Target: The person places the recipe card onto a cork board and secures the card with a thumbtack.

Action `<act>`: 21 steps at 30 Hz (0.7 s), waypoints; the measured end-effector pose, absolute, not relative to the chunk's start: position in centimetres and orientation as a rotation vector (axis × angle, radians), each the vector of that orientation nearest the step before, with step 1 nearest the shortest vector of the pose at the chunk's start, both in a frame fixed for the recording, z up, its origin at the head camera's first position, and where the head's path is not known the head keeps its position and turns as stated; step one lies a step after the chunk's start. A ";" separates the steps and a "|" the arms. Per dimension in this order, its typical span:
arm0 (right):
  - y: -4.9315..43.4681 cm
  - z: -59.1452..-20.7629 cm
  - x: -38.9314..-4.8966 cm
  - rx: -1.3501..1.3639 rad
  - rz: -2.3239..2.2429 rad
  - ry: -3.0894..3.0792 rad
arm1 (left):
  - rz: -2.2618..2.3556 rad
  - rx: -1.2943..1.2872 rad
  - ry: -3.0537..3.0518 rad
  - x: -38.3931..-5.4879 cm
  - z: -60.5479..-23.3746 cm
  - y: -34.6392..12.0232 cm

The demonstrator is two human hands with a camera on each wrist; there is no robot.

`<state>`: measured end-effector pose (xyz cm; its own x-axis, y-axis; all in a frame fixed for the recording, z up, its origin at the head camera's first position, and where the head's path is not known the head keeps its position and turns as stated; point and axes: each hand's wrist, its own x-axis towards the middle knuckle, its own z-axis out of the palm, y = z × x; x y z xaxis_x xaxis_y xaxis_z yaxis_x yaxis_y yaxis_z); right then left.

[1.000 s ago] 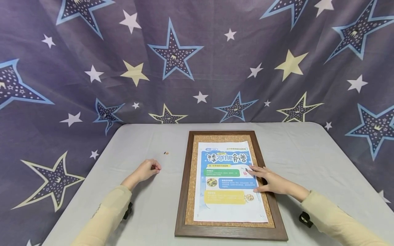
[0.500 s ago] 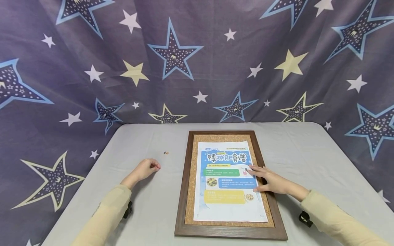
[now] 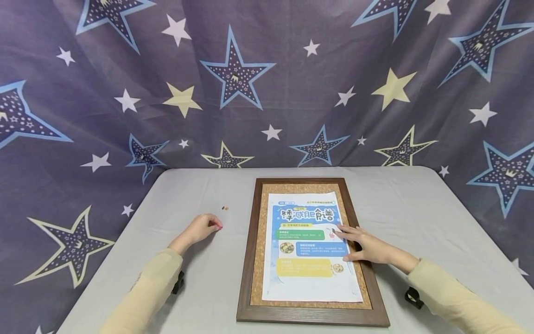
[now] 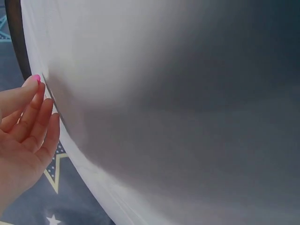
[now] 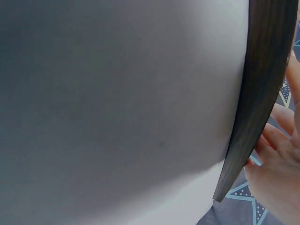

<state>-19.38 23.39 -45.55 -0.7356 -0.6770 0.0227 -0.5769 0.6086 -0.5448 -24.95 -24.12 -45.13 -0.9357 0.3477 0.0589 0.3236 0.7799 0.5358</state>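
Note:
In the head view my left hand [image 3: 202,228] is over the table left of the board, its thumb and fingertips pinching a small pink push pin [image 4: 36,78]. My right hand [image 3: 367,246] rests with spread fingers on the right edge of a printed paper poster [image 3: 308,290]. That poster lies on a corkboard [image 3: 300,188] with a dark brown wooden frame [image 3: 313,315]. From the right wrist view, the frame's side [image 5: 253,89] partly hides my right fingers. The poster has blue, green and yellow panels with Chinese print.
Small dark and orange bits [image 3: 225,208] lie on the pale grey table cover [image 3: 200,283], beyond my left hand. A purple-grey curtain [image 3: 288,74] printed with stars hangs behind and at the sides of the table.
My left hand has shifted slightly right, and the pink push pin now shows at its fingertips. The right hand, poster and board look the same.

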 end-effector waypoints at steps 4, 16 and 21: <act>23.4 -45.6 -19.4 -1.037 -0.799 2.643 | 0.875 0.532 2.910 -25.2 -44.8 -23.4; 23.6 -45.9 -19.5 -1.070 -0.799 2.664 | 0.981 0.547 2.877 -26.3 -44.4 -21.1; 23.5 -45.9 -19.6 -1.072 -0.802 2.661 | 1.030 0.565 2.870 -26.7 -43.9 -19.6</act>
